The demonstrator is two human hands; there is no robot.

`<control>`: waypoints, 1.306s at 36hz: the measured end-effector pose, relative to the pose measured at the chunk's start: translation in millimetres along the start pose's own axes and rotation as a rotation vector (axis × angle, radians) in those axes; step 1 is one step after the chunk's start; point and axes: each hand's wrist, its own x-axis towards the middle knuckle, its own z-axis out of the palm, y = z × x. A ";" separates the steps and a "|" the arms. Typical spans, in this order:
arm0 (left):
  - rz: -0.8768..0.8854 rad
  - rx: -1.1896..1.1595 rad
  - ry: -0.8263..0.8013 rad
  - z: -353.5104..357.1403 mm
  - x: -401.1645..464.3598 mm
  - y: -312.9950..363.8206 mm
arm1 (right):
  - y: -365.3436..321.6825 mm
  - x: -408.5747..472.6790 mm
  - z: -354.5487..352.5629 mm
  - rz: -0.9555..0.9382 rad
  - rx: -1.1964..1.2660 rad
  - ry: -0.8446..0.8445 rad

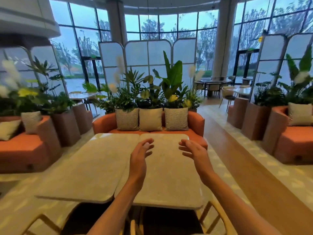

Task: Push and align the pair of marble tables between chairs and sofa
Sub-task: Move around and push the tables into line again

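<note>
Two marble tables sit side by side in a lounge, the left table and the right table, long edges touching along a seam that runs away toward the orange sofa. They aren't quite flush though: the seam looks tight at the sofa end, but at the near end the left tabletop's corner sits a bit further back than the right one's, so the near edges are stepped. Both hands are out over the right table, palms facing each other. The left hand has a loose, open grip, fingers relaxed and slightly bent, holding nothing. Same for the right hand: fingers spread and a little curled, nothing in it. Can't really tell if either is touching the marble or just hovering above it. The sofa's far edge has three cushions lined up, with plants behind. Down at the bottom you can see the wooden frames of two chairs tucked at the near end of the tables.
</note>
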 end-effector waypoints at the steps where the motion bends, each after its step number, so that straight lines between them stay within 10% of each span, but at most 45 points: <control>1: 0.010 0.004 -0.013 7.8 -3.7 2.9 | -2.4 -0.2 -6.7 -0.022 -0.004 -0.007; 22: 0.069 -0.029 0.005 394.4 77.1 -66.6 | 34.0 164.2 -345.1 -0.059 0.141 0.045; 47: 0.031 -0.247 -0.135 918.9 447.9 -254.8 | 134.4 663.4 -738.8 -0.162 0.055 0.116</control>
